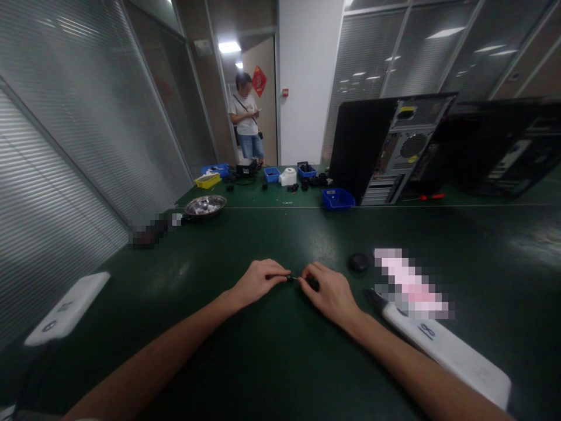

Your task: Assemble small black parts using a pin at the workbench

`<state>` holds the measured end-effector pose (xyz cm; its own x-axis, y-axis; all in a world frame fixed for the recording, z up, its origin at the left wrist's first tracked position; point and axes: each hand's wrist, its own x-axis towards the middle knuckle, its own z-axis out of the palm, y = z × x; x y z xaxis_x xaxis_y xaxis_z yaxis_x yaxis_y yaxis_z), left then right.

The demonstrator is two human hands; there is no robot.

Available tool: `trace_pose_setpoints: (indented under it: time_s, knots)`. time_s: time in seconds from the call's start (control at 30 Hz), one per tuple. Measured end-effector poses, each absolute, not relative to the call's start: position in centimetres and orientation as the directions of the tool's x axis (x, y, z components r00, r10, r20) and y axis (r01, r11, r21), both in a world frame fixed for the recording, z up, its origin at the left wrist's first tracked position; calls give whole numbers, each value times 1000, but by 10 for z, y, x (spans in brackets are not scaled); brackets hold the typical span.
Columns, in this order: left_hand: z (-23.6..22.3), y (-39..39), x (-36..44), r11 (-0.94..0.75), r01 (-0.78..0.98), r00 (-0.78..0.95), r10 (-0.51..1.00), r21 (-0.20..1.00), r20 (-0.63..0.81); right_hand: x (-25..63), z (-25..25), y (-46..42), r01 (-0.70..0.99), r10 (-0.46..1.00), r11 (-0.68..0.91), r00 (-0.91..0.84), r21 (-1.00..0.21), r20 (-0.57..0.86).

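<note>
Over the middle of the green table, my left hand [259,282] pinches a small dark piece [290,278] between thumb and fingertips. Facing it, my right hand [331,292] has thumb and forefinger closed at the end of a thin, light-coloured pin-like bit [295,279] that points toward the dark piece. Both are too small to name. Something dark shows within the curl of my right fingers, but I cannot tell whether it is a thing or shadow. A round black disc-like object [359,262] lies just beyond my right hand.
White power banks lie left [68,310] and under my right forearm [456,351]. A metal dish [205,205], blue bins [338,199], a yellow tray [207,180] and a white fitting [288,176] stand farther back. A computer case [363,149] rises back right. A person [246,120] stands in the doorway.
</note>
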<state>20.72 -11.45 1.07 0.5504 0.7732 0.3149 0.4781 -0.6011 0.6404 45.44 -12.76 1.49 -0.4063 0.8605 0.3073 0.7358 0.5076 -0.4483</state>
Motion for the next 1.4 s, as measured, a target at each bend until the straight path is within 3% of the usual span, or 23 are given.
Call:
trace_pose_setpoints:
  time_s: [0.53, 0.97, 1.4]
  knots:
    - [14, -118, 210, -700, 489, 633, 695, 521, 339, 451, 12, -129, 693, 815, 579, -494, -430, 301]
    - [19, -118, 211, -647, 432, 630, 715, 628, 303, 452, 15, -127, 621, 794, 603, -530, -500, 299]
    - [18, -122, 221, -640, 560, 627, 743, 527, 235, 453, 14, -121, 779, 849, 520, -426, -350, 313]
